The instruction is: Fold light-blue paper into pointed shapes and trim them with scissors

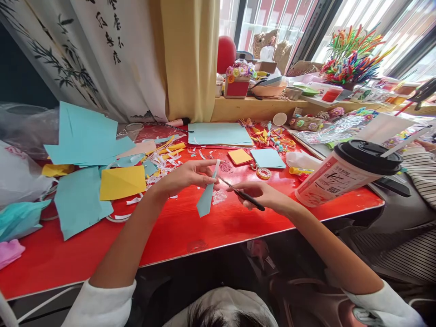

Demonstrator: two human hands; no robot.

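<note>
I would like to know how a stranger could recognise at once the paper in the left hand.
Look at the red table. Above it, the left hand pinches one blue paper. Unlike the blue sheets lying around, it is narrow on top and wider below.

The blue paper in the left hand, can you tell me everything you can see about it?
The blue paper is pale blue and looks thin and flat. Its lower part is wide with angled edges; higher up it narrows to a slim strip, whitish at the top. It slants, with the top leaning right. The left hand pinches the narrow part, seemingly above the red table. The dark-handled tool points toward it, but I can't tell if they touch.
</note>
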